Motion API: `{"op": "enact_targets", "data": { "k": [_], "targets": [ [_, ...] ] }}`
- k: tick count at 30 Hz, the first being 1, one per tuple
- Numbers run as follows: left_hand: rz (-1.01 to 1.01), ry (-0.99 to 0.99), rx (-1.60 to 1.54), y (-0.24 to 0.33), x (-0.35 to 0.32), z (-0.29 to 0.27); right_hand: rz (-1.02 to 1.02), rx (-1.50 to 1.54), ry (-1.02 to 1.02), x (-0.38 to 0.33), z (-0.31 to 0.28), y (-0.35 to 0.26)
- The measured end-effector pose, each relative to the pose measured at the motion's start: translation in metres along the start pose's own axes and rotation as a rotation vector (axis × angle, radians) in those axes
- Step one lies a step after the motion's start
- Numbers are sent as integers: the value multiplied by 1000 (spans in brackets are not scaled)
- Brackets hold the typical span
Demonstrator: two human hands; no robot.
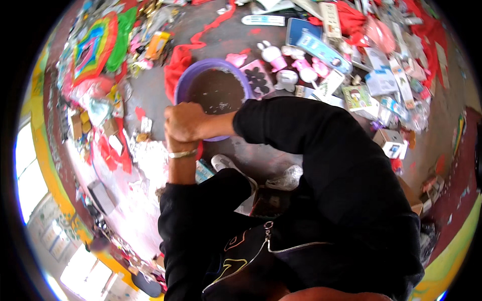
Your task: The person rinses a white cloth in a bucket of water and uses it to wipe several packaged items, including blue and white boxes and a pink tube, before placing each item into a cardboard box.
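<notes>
I look down on a littered grey floor (233, 40), and the wearer's black jacket (351, 170) fills most of my lower view. Ahead of it stands the round purple basin (182, 83), with murky brown contents and whitish flecks inside. A rainbow-striped piece (95, 47) lies well off to its left, while a crumpled red cloth (176, 70) bunches just beside its left rim. At the basin's near-left edge I have both hands together: the right hand (192, 120) comes across from the right and overlaps the left hand (173, 138), hiding much of it. The right fingers look bent over; I cannot tell how the left ones stand, whether anything is held between the hands, or whether they touch the rim. A long light-blue box (324, 52) lies beyond the basin to the right, and a pink box with dark rounded shapes (257, 79) sits just beside the rim. Nearer me I see a white shoe (225, 163). A white-and-pink rabbit figure (271, 55) lies past the pink box, and a thin bracelet (183, 154) circles the left wrist.
</notes>
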State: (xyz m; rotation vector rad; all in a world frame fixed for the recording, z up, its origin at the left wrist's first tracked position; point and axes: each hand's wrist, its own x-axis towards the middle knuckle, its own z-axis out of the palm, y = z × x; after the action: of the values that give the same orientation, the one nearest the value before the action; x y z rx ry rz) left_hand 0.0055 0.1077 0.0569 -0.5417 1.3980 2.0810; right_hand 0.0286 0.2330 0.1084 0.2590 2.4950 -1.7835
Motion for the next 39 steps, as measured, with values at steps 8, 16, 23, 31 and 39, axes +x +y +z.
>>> {"op": "enact_targets", "data": {
  "k": [8, 16, 23, 31, 39],
  "targets": [
    [-21, -7, 64, 1, 15, 2, -84, -87, 84, 5, 5, 6],
    [-32, -4, 143, 0, 24, 5, -79, -81, 173, 5, 10, 3],
    [-44, 178, 1230, 6, 21, 11, -74, -124, 67, 22, 30, 19],
    [8, 166, -381, 36, -12, 33, 253, 442, -606, 58, -37, 39],
    [469, 73, 216, 36, -22, 38, 122, 530, -512, 51, -34, 29]
  ]
}}
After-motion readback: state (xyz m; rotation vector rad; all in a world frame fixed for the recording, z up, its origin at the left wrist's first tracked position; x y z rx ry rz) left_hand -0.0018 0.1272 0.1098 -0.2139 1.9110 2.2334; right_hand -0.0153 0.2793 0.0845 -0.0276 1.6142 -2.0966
